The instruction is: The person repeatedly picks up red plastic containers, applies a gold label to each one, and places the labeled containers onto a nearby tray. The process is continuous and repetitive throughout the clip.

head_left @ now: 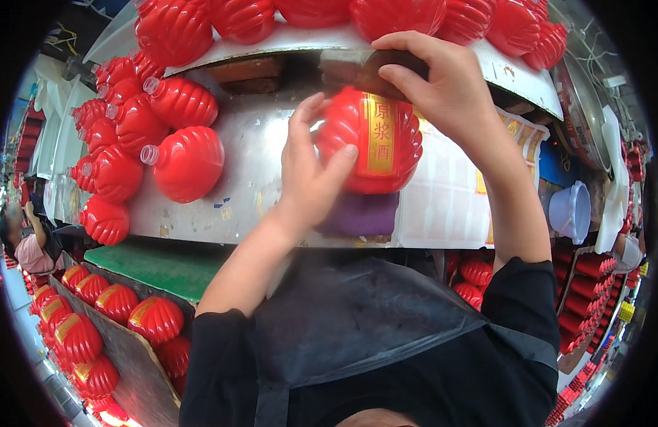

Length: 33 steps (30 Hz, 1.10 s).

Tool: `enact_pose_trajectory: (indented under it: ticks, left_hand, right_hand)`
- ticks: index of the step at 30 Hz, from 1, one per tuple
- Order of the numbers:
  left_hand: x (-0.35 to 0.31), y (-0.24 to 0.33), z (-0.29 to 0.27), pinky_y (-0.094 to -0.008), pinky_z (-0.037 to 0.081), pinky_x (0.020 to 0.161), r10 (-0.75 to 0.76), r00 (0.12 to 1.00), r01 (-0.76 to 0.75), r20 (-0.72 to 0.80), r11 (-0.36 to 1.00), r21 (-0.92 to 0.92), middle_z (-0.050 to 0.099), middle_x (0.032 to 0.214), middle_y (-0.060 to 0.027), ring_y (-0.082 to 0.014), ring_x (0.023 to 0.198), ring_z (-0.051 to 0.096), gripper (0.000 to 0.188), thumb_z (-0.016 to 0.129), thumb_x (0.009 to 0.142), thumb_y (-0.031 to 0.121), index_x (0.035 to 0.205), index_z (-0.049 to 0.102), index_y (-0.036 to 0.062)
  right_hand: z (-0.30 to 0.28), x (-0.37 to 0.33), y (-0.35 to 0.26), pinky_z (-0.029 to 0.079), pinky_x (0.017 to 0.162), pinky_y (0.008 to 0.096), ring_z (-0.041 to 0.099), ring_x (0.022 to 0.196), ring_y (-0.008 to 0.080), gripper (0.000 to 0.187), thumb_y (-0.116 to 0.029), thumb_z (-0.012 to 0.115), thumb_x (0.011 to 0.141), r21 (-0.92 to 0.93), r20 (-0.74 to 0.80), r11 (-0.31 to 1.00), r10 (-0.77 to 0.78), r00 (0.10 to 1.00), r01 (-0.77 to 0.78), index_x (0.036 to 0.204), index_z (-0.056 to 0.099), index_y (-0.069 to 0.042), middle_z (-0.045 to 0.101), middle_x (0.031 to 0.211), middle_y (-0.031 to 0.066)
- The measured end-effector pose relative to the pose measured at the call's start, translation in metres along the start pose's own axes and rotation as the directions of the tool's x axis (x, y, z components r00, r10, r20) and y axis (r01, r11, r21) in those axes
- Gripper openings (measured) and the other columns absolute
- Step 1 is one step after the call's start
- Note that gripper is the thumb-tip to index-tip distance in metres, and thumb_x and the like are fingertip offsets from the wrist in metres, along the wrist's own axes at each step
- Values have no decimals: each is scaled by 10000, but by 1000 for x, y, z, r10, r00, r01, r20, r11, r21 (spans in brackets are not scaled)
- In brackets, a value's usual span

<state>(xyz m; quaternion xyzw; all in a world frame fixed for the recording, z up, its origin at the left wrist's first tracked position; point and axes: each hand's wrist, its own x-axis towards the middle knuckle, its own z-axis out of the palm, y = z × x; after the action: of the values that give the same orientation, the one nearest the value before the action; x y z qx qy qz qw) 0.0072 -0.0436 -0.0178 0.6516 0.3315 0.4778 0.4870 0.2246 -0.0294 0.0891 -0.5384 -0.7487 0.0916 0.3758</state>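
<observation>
A ribbed red bottle [340, 146] with a gold and red label strip [381, 135] lies in front of me at the middle of the metal table. My left hand [307, 167] curves around its left side, thumb against the front near the label. At the bottle's far end, my right hand [443, 82] has thumb and fingers closed on a dark rounded block [400, 65]; its exact kind is unclear. Under the bottle's near side is a purple cloth [361, 219]. Sheets of labels [443, 213] lie to the right, partly beneath my right forearm.
Several unlabelled red bottles [190, 164] stand at the left of the metal table [251, 199]; more line a raised white shelf [518, 71] at the back. Labelled bottles [154, 320] fill a crate at lower left. A pale blue bucket [571, 212] is at right. Another person [37, 249] is far left.
</observation>
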Motion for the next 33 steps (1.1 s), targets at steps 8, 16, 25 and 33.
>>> enact_pose_trajectory:
  ticks: [8, 16, 25, 33]
  left_hand:
    - [38, 11, 0, -457, 458, 1115, 25, 991, -52, 128, 977, 206, 565, 1411, -236, -375, 1316, 573, 787, 813, 832, 289, 1461, 438, 1]
    - [84, 15, -4, -294, 504, 1003, -346, 906, 375, 245, 923, -83, 652, 1260, -141, -148, 1147, 619, 317, 626, 1035, 110, 1304, 522, -21]
    - [59, 27, 1, -291, 466, 1036, -263, 932, 313, 248, 930, -191, 618, 1205, -76, -118, 1133, 582, 206, 512, 1094, 119, 1270, 530, 15]
    - [41, 33, -3, -300, 455, 1060, -216, 958, 263, 190, 924, -278, 610, 1238, -85, -119, 1151, 574, 216, 470, 1110, 102, 1305, 513, 20]
  right_hand:
    - [2, -28, 13, 580, 865, 273, 732, 980, 139, 279, -39, 732, 950, 83, -29, 974, 215, 976, -212, 1226, 717, 3, 772, 1062, 103]
    - [4, -60, 5, 603, 844, 333, 758, 953, 202, 271, 84, 801, 814, 219, -141, 976, 25, 990, 6, 1062, 738, -6, 771, 1041, 118]
    - [16, -80, -16, 587, 780, 322, 747, 905, 220, 331, -13, 780, 907, -15, -257, 998, -64, 964, 62, 1225, 692, 0, 749, 1041, 139]
    - [-1, -54, -12, 567, 886, 284, 714, 1014, 137, 296, -39, 747, 950, 249, -230, 964, 150, 962, -91, 1240, 694, -3, 756, 1120, 90]
